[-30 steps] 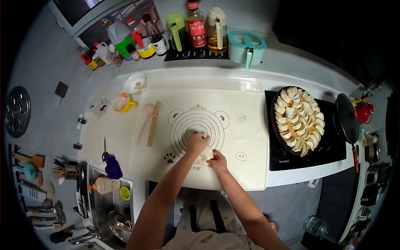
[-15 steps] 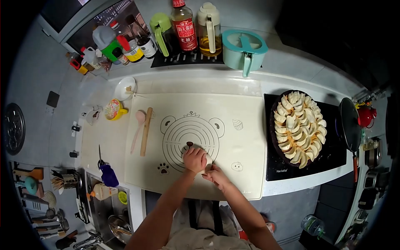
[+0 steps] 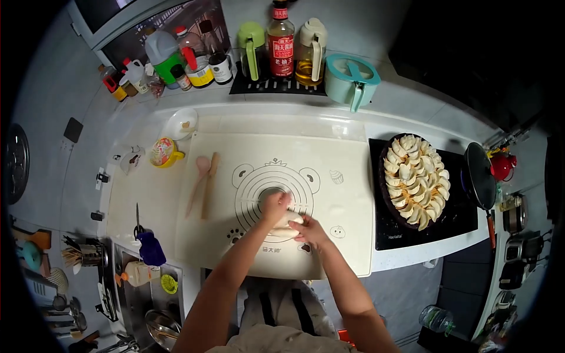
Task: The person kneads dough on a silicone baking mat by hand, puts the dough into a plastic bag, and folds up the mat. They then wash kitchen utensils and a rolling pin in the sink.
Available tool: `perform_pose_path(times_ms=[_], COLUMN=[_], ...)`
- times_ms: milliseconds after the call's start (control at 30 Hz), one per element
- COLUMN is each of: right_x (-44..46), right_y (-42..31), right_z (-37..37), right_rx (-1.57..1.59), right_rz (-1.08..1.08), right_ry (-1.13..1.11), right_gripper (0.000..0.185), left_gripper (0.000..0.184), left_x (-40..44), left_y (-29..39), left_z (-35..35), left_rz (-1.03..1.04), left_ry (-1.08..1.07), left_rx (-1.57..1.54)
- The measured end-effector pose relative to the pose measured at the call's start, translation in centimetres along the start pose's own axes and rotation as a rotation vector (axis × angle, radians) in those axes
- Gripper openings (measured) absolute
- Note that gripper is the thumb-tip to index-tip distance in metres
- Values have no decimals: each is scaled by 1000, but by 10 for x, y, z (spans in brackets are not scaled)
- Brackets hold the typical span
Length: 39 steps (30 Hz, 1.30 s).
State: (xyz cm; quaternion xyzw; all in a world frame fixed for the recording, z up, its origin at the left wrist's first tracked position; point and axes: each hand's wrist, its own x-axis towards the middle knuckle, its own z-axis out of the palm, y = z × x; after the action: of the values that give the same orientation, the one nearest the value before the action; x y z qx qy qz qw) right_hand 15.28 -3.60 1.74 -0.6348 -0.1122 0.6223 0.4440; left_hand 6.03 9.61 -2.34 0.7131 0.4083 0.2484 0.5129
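Lying on the cream mat (image 3: 347, 200) as a single lump of dough (image 3: 286, 229), pale off-white and close in colour to the surface below. Looking soft and smooth, with rounded, uneven edges. Stretching sideways into a short, thick, irregular shape rather than a neat ball. Covering the lower part of the mat's printed rings (image 3: 251, 187), toward the near edge. Showing just below the left hand (image 3: 275, 206), and touching the fingers of the right hand (image 3: 312, 230) at the right end. Possibly folding over itself along the middle, though blurring and partly hiding there.
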Motion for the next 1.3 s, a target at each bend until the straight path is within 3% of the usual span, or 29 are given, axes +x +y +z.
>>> perform_pose_path(times_ms=[33, 100, 133, 233, 367, 467, 500, 533, 633, 767, 867, 900, 933, 967, 1000, 1033, 1133, 1300], right_x=[-1, -5, -17, -30, -20, -21, -20, -17, -13, -7, -13, -12, -11, -9, -11, -14, -3, 10], right_y=[15, 54, 56, 59, 71, 73, 73, 76, 81, 67, 25, 21, 17, 13, 4, -1, 0, 26], right_z=[4, 17, 33, 45, 27, 24, 24, 23, 19, 8, -4, -12, -17, -23, -25, -18, 7, 22], right_rx=[64, 176, 288, 428, 472, 490, 491, 485, 506, 314, 115, 154, 139, 121, 102, 96, -8, 301], right_rz=[11, -74, -103, -36, -8, 1, 3, -32, -155, -110, -52, -59, 25, 109, 191, 134, -14, -40], right_ry=[-8, 45, 187, 314, 244, 246, 258, 230, 136, 81, -108, -277, -238, -200, -164, -65, -1, 86], right_gripper=[49, 39, 38, 36, 31, 29, 29, 28, 26, 23, 29, 38, 41, 44, 47, 57, 61, 46], left_gripper=[40, 45, 45, 44, 32, 25, 17, 12, 7, 8, 6, 4, 3, 9, 8, 7, 10, 25], left_x=[0, -6, -10, -20, -42, -61, -68, -73, -87, -66, -33, -19, -9, -5, 3, 8, 19, 7], left_y=[8, 10, 11, 10, 50, 25, 24, 36, 27, 20, 10, 6, 2, -2, -3, -3, -7, 13], left_z=[-13, -33, -36, -32, -38, 9, 22, 26, 39, 36, 27, 24, 23, 24, 24, 22, 20, 17], left_rz=[-130, -124, -104, -243, -463, -260, -1, 120, 140, 251, 392, 406, 419, 266, 247, 230, 247, 184], left_ry=[-13, -143, -163, -153, -222, 214, 441, 532, 536, 523, 455, 428, 400, 355, 307, 257, 208, 170], left_rx=[156, 515, 617, 648, 60, 222, 398, 501, 495, 627, 816, 842, 868, 832, 824, 819, 755, 684])
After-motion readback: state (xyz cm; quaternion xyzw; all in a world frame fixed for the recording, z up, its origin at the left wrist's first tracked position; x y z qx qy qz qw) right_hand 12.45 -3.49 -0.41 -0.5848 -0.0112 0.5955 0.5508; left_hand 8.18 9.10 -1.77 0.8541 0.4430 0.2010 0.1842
